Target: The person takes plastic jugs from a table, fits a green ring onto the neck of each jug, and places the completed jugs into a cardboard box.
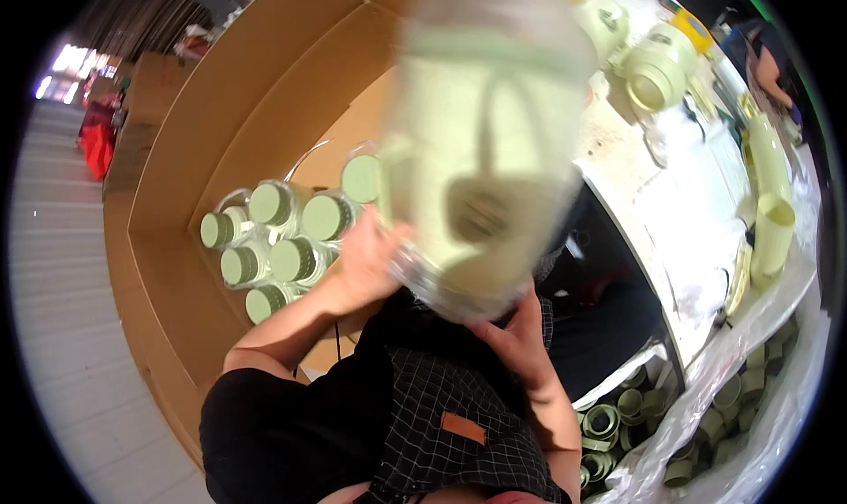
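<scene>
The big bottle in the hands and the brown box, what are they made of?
The bottle looks like clear plastic with pale green parts: it is see-through and glossy, though blurred, so glass can't be ruled out. Both the left hand and right hand hold it. The box looks like cardboard: matte brown, with folded creases.

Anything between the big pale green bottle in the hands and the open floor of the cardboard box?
Nothing visible. Both hands, left hand and right hand, grip the blurred pale green plastic-wrapped bottle above the cardboard box. Green-lidded wrapped bottles stand clustered inside.
</scene>
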`<state>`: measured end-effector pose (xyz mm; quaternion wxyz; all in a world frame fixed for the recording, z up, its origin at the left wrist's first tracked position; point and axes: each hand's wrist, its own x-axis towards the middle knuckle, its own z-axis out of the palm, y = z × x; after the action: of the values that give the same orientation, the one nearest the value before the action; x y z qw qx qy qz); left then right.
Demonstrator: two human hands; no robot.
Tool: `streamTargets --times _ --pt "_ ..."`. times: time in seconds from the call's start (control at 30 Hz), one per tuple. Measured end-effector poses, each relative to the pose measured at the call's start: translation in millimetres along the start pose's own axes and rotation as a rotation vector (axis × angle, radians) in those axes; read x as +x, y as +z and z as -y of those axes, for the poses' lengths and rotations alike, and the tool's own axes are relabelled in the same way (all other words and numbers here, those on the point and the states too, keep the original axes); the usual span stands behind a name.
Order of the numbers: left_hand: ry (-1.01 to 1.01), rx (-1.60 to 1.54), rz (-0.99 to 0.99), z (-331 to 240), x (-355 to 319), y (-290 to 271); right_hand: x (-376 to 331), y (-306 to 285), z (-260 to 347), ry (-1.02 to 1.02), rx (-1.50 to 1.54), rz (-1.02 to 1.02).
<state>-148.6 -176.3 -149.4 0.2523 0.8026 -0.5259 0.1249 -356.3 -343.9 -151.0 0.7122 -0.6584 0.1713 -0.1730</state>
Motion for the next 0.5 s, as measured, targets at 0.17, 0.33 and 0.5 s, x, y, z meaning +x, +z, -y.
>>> streamTargets --times 0.17,0.33,0.5 --pt "-0.520 -0.273 0.033 122 -22 -35 50 34 54 -0.164 0.027 0.358" --pt "-1.242 -0.408 0.305 264 -88 23 33 9 22 -0.008 -0.047 0.281" --pt "-1.566 -0.697 0.445 266 -128 35 65 -49 6 0.164 0.110 -0.222"
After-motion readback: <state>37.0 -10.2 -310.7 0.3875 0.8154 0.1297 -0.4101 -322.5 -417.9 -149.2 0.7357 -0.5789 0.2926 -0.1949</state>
